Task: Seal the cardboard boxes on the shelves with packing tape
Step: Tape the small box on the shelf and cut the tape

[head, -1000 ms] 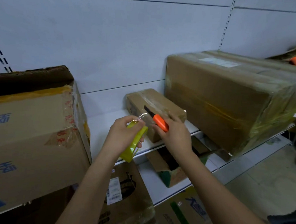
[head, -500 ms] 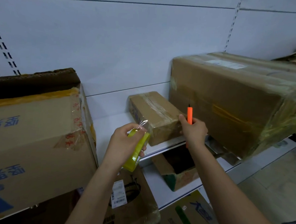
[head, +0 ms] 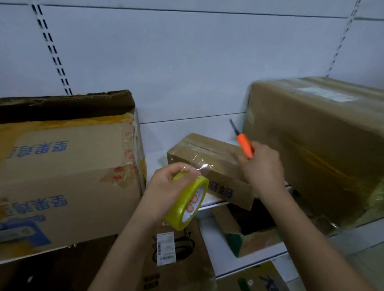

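Note:
A small taped cardboard box (head: 208, 153) lies on the white shelf (head: 154, 163) between two bigger boxes. My left hand (head: 168, 189) grips a yellow-green roll of packing tape (head: 187, 203) just in front of that box, and a short clear tape end (head: 198, 166) sticks up from the roll. My right hand (head: 261, 170) holds an orange utility knife (head: 245, 146) with its blade pointing up and back, at the right end of the small box's top.
A large box with blue print (head: 56, 173) and a raised top flap stands at the left. A big tape-wrapped box (head: 321, 144) fills the right. Lower shelves hold an open box (head: 250, 236) and other cartons (head: 175, 256). A white slotted back panel (head: 169, 65) is behind.
My right hand has tilted the knife so the blade leans back-left over the small box. The left hand keeps the tape roll in about the same place. The view has shifted a little.

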Available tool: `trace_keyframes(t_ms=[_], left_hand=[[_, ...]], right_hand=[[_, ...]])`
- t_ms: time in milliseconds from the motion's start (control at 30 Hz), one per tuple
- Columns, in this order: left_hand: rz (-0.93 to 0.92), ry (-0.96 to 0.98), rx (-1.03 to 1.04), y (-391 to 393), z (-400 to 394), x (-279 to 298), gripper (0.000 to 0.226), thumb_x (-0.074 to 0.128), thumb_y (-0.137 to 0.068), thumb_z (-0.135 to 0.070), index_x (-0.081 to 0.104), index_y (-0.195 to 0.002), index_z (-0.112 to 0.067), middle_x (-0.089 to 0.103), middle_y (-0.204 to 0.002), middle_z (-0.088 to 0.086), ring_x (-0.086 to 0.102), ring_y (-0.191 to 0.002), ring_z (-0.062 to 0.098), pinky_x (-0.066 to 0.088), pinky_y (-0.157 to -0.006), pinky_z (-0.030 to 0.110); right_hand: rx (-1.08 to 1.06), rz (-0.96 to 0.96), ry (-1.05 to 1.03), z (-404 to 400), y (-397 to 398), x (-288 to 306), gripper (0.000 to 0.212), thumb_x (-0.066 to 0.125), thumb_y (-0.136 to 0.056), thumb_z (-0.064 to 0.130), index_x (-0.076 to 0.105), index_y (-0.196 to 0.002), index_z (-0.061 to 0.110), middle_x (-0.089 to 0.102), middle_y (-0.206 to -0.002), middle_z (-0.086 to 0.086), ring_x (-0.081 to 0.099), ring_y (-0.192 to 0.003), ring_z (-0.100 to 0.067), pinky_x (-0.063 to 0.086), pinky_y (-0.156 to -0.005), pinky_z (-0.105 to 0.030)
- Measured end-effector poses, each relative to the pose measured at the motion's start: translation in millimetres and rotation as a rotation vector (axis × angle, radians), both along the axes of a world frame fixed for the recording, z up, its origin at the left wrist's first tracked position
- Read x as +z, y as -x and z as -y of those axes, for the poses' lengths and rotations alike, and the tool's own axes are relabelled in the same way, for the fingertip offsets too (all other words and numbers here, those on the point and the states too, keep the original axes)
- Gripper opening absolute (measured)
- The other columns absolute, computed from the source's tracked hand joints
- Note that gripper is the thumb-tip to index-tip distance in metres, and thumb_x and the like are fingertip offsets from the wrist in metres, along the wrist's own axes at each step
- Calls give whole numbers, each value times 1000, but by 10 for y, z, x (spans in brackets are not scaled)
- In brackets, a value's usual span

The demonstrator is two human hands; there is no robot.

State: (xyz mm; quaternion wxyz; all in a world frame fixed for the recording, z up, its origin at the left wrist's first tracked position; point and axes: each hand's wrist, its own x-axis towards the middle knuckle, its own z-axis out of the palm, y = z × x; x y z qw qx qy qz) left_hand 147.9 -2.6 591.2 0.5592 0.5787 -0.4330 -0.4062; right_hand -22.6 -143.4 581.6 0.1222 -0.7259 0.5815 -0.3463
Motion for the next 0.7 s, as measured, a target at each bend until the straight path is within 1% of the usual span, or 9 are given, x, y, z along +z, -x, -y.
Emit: trace_keyframes(t_ms=[67, 133, 233, 333, 433, 500, 533, 600, 700], left_hand=[[21, -16, 7, -1, -9, -21, 15, 64, -96, -22, 72, -91, -10, 63, -62, 20, 56, -44, 24, 51, -47, 27], [23, -32, 6, 4, -22, -34, 14, 65, -95, -21, 72, -91, -11, 63, -63, 21, 57, -45, 24, 51, -47, 27], [3, -59, -25, 48, -59, -37, 16, 64, -95, -21, 71, -95, -7, 62, -62, 19, 55, -43, 21, 48, -46, 25], [5, -77, -62, 95, -97, -29, 18, 64, -96, -21, 70, -95, -5, 61, -61, 17, 56, -42, 17, 48, -44, 24], [58, -104, -101, 97, -126, -54, 20, 64, -96, -23, 70, -97, -4, 65, -60, 10, 60, -44, 16, 49, -46, 25], [103, -122, -126, 92, -144, -56, 20, 64, -96, -23, 70, -98, -4, 66, -60, 5, 61, -46, 15, 50, -48, 25], [112, -132, -138, 96, -145, -58, 20, 64, -96, -23, 70, -98, -4, 66, -60, 5, 61, -46, 14, 50, -48, 25], [103, -145, -158, 114, -144, -57, 20, 63, -97, -22, 70, -98, -3, 66, -60, 8, 61, -44, 16, 50, -46, 26], [121, -143, -178, 125, -129, -68, 19, 63, -97, -24, 71, -97, -6, 67, -62, 7, 61, -45, 14, 51, -49, 26]], right_hand=[[132, -309, -85, -140, -82, 2, 51, 64, -77, 70, 54, -78, 20, 54, -68, 5, 55, -66, -19, 35, -54, -29], [217, -530, -60, -101, -45, 12, 54, 66, -69, 75, 63, -91, 26, 64, -82, 4, 62, -80, -19, 39, -58, -28], [329, -666, -72, 140, 151, 92, 60, 71, -71, 63, 58, -124, 37, 66, -112, 3, 62, -101, -22, 48, -72, -30], [328, -848, -152, 425, 327, 229, 61, 67, -82, 40, 47, -139, 41, 61, -126, -1, 59, -111, -25, 50, -80, -34], [263, -700, -149, 523, 427, 326, 35, 56, -82, 13, 60, -110, 34, 66, -114, -6, 61, -98, -29, 42, -68, -31], [177, -407, -91, 489, 360, 253, 10, 57, -84, 21, 59, -91, 28, 68, -98, -8, 58, -82, -31, 39, -64, -30], [133, -307, -74, 453, 267, 205, 12, 56, -87, 37, 60, -88, 25, 66, -90, -7, 55, -76, -29, 42, -64, -31], [75, -301, -88, 387, 41, 42, 50, 50, -81, 72, 61, -87, 24, 60, -77, -2, 53, -72, -26, 46, -65, -31], [110, -469, -82, 408, -177, -100, 62, 45, -76, 85, 60, -86, 26, 49, -67, 5, 52, -71, -22, 36, -58, -29]])
